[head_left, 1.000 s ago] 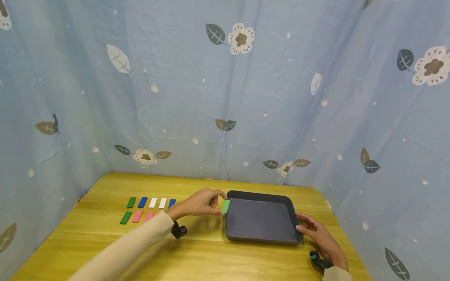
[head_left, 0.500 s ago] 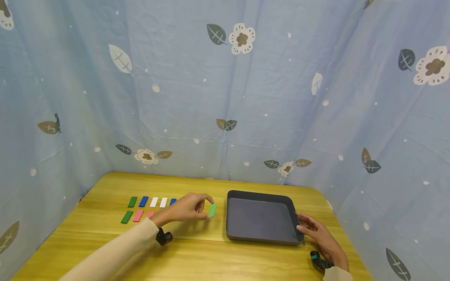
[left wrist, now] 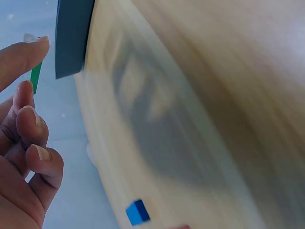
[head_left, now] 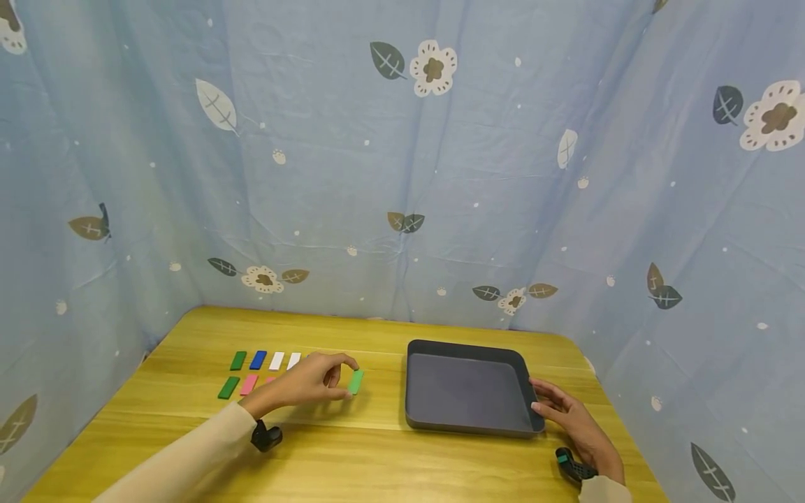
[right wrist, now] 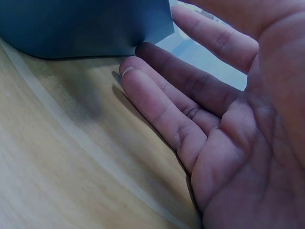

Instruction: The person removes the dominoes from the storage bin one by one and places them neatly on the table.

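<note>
My left hand (head_left: pixel 312 381) pinches a light green domino-shaped block (head_left: pixel 356 382) between thumb and fingertips, above the table left of the tray. In the left wrist view the block (left wrist: pixel 35 76) shows as a narrow green strip at the fingertips. A dark grey rectangular tray (head_left: pixel 468 391) lies on the table with nothing in it. At the tray's right edge, my right hand (head_left: pixel 575 423) touches the rim with relaxed fingers. The right wrist view shows the fingers (right wrist: pixel 157 100) rather straight, reaching to the tray's outer wall (right wrist: pixel 90 28).
Two rows of small blocks lie at the left, among them a green block (head_left: pixel 228 388), a blue block (head_left: pixel 258 360), a white block (head_left: pixel 277 360) and a pink block (head_left: pixel 249 385). My left hand hides part of them. A floral curtain (head_left: pixel 352 175) surrounds the wooden table (head_left: pixel 352 461).
The left hand has moved left, away from the tray's left rim, carrying the light green block. My right hand and the tray stay where they were.
</note>
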`<state>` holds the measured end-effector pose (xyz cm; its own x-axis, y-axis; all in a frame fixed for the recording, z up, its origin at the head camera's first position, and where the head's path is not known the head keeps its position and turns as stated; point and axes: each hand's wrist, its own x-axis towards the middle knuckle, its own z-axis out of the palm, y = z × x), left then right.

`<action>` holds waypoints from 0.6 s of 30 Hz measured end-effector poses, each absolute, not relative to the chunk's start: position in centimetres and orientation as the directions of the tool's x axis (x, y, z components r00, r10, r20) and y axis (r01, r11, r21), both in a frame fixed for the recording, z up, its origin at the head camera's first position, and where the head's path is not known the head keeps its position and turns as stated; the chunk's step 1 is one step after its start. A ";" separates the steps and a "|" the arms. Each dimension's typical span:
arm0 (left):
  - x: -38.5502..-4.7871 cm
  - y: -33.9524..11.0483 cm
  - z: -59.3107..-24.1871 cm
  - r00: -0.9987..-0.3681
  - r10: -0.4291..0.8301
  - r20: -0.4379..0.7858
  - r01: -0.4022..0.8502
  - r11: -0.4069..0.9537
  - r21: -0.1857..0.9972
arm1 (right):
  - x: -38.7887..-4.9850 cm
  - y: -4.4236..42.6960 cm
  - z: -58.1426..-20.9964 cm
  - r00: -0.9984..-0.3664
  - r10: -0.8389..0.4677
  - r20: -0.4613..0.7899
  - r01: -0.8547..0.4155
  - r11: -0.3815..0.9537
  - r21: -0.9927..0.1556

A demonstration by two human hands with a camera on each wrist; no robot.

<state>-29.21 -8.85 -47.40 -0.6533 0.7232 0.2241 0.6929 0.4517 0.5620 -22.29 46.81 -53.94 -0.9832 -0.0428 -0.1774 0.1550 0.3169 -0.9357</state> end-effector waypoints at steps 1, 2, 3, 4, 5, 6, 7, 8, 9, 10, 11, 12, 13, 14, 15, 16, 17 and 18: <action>-29.2 -9.2 -47.6 -0.660 0.719 0.218 0.687 0.460 0.563 | -22.3 46.8 -53.9 -0.983 -0.046 -0.178 0.154 0.320 -0.935; -29.1 -9.5 -47.7 -0.667 0.714 0.211 0.681 0.470 0.562 | -22.3 46.8 -53.9 -0.983 -0.040 -0.180 0.158 0.316 -0.935; -29.1 -9.7 -47.8 -0.675 0.709 0.206 0.675 0.480 0.560 | -22.3 46.8 -53.9 -0.983 -0.042 -0.178 0.156 0.318 -0.935; -29.0 -10.0 -47.9 -0.684 0.702 0.200 0.668 0.492 0.558 | -22.3 46.7 -53.9 -0.983 -0.034 -0.179 0.159 0.314 -0.936; -29.0 -10.2 -48.0 -0.693 0.695 0.194 0.661 0.504 0.556 | -22.2 46.8 -53.9 -0.984 -0.035 -0.177 0.158 0.314 -0.936; -29.0 -10.5 -48.1 -0.701 0.688 0.189 0.656 0.518 0.549 | -22.2 46.8 -53.9 -0.984 -0.035 -0.176 0.156 0.314 -0.937; -28.9 -10.7 -48.2 -0.705 0.682 0.192 0.655 0.523 0.546 | -22.2 46.8 -53.9 -0.984 -0.037 -0.175 0.154 0.315 -0.936; -28.8 -10.9 -48.2 -0.710 0.677 0.193 0.652 0.530 0.542 | -22.2 46.7 -53.9 -0.984 -0.037 -0.174 0.154 0.313 -0.937; -28.7 -11.2 -48.2 -0.716 0.671 0.194 0.649 0.538 0.537 | -22.2 46.7 -53.9 -0.984 -0.042 -0.171 0.150 0.315 -0.937; -28.6 -11.4 -48.3 -0.722 0.665 0.192 0.645 0.546 0.534 | -22.2 46.7 -53.9 -0.984 -0.042 -0.173 0.151 0.313 -0.938; -28.5 -11.6 -48.3 -0.726 0.661 0.190 0.642 0.552 0.532 | -22.2 46.8 -53.9 -0.984 -0.043 -0.174 0.152 0.313 -0.937; -28.4 -11.9 -48.4 -0.731 0.657 0.187 0.638 0.559 0.529 | -22.2 46.7 -53.9 -0.984 -0.041 -0.175 0.153 0.314 -0.937; -28.3 -12.2 -48.5 -0.735 0.652 0.184 0.633 0.565 0.529 | -22.2 46.7 -53.9 -0.984 -0.042 -0.174 0.153 0.315 -0.937; -28.3 -12.4 -48.7 -0.742 0.646 0.176 0.626 0.576 0.526 | -22.1 46.7 -53.9 -0.984 -0.042 -0.174 0.152 0.315 -0.937; -28.2 -12.7 -48.9 -0.747 0.642 0.172 0.621 0.581 0.527 | -22.2 46.7 -53.9 -0.984 -0.042 -0.172 0.150 0.315 -0.937; -28.1 -13.0 -49.0 -0.751 0.638 0.169 0.615 0.584 0.529 | -22.2 46.7 -53.9 -0.984 -0.039 -0.174 0.153 0.314 -0.937; -28.1 -13.2 -49.2 -0.754 0.635 0.168 0.613 0.587 0.529 | -22.2 46.7 -53.9 -0.984 -0.041 -0.175 0.153 0.315 -0.937; -28.1 -13.4 -49.3 -0.756 0.632 0.168 0.611 0.590 0.528 | -22.2 46.7 -53.9 -0.984 -0.041 -0.176 0.154 0.313 -0.937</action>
<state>-28.08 -13.45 -49.30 -0.7563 0.6324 0.1678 0.6107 0.5902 0.5279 -22.20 46.66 -53.89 -0.9836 -0.0410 -0.1759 0.1545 0.3135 -0.9369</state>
